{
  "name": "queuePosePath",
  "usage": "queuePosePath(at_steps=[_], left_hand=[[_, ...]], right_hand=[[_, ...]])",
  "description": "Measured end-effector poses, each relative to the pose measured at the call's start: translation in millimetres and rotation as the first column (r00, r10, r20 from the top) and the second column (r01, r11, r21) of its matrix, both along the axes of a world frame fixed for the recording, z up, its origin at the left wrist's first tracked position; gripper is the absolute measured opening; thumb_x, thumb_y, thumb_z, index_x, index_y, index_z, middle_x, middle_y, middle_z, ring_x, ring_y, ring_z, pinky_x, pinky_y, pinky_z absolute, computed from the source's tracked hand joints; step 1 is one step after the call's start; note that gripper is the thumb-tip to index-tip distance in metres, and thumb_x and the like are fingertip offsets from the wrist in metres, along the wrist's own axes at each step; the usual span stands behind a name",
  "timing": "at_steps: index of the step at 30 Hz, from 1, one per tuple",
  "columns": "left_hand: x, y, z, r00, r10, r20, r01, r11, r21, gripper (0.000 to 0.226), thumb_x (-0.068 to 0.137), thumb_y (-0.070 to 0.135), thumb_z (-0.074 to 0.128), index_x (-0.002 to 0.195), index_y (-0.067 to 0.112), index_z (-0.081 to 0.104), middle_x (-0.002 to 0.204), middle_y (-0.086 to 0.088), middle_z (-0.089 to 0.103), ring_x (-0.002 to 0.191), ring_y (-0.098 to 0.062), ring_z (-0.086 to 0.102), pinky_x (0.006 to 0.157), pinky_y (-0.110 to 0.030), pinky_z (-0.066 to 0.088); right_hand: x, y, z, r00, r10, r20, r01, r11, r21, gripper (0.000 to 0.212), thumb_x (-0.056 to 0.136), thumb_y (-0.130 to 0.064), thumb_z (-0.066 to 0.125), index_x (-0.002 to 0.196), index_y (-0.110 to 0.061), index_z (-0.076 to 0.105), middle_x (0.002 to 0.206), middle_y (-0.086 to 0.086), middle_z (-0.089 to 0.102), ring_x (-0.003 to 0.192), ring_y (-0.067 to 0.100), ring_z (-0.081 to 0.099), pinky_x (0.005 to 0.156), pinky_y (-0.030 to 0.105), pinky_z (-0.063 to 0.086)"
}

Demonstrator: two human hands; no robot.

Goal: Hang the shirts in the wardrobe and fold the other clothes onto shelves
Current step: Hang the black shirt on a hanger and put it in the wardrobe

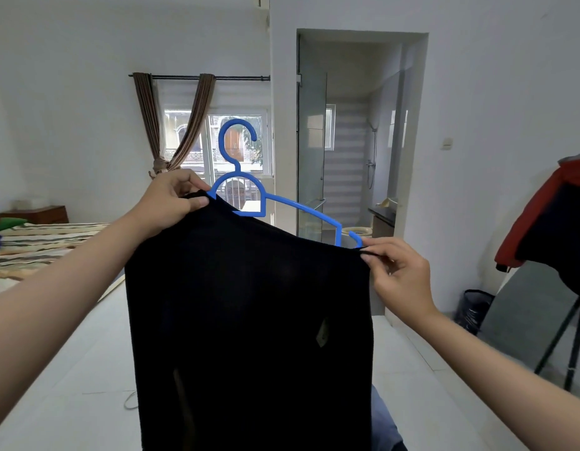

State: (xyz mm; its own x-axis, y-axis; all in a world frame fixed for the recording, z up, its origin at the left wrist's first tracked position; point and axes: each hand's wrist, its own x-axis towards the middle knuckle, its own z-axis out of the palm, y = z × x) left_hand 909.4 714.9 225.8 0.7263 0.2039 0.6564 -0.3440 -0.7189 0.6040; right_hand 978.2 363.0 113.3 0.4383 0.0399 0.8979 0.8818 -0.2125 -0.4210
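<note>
Pinching the black shirt (pixel 249 320) at both shoulders, left hand (pixel 171 200) and right hand (pixel 399 275) seat it on the blue hanger (pixel 239 177) between their grips; hanging remains.

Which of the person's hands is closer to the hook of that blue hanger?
Left. The left hand grips the black garment just below-left of the hook; the right hand pinches the far lower-right shoulder.

A black shirt (pixel 249 320) hangs in the air, its upper edge stretched wide and sloping down to the right, the cloth falling straight out of view below. A blue plastic hanger (pixel 246 187) sits tilted behind that edge, hook upright above it, its right arm bare and its left end under the cloth.
</note>
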Motion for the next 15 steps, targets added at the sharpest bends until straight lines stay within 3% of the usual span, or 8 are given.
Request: queuePosePath(at_steps=[3, 7, 11, 15], left_hand=[[-1, 2, 6, 1.0, -0.009, -0.013, 0.009, 0.999, 0.033, 0.016, 0.08, -0.009, 0.065, 0.092, 0.002, 0.064, 0.089, -0.006, 0.064, 0.07, 0.01, 0.06, 0.071, -0.004, 0.045], [-6, 5, 11, 0.995, -0.068, -0.072, 0.072, 0.996, 0.054, 0.03, 0.079, -0.009, 0.066, 0.075, 0.021, 0.067, 0.078, 0.002, 0.067, 0.068, 0.004, 0.061, 0.072, -0.009, 0.047], [-9, -2, 14, 0.986, -0.085, -0.145, 0.103, 0.987, 0.123, 0.017, 0.08, -0.01, 0.064, 0.082, 0.007, 0.066, 0.086, -0.014, 0.067, 0.07, -0.002, 0.062, 0.071, -0.012, 0.05], [-10, -7, 15, 0.982, -0.1, -0.158, 0.122, 0.983, 0.135, 0.013, 0.08, -0.011, 0.063, 0.083, 0.001, 0.064, 0.09, -0.02, 0.067, 0.08, -0.016, 0.063, 0.07, -0.01, 0.049]], right_hand=[[2, -6, 4, 0.995, 0.079, -0.062, -0.082, 0.995, -0.055, 0.024, 0.077, 0.011, 0.068, 0.087, -0.011, 0.073, 0.087, -0.002, 0.069, 0.084, 0.008, 0.066, 0.079, 0.016, 0.051], [13, -21, 9, 0.994, 0.088, -0.069, -0.104, 0.958, -0.266, 0.017, 0.079, 0.007, 0.067, 0.084, -0.008, 0.073, 0.083, 0.002, 0.07, 0.079, 0.01, 0.065, 0.074, 0.016, 0.049], [23, -29, 13, 0.991, 0.041, 0.124, 0.042, 0.798, -0.602, 0.008, 0.081, -0.005, 0.061, 0.084, -0.004, 0.069, 0.085, 0.002, 0.064, 0.074, -0.001, 0.053, 0.07, 0.005, 0.04], [29, -32, 5, 0.993, 0.027, 0.117, 0.065, 0.703, -0.708, 0.018, 0.089, -0.023, 0.054, 0.083, -0.01, 0.064, 0.091, 0.002, 0.057, 0.074, -0.002, 0.044, 0.07, 0.007, 0.034]])
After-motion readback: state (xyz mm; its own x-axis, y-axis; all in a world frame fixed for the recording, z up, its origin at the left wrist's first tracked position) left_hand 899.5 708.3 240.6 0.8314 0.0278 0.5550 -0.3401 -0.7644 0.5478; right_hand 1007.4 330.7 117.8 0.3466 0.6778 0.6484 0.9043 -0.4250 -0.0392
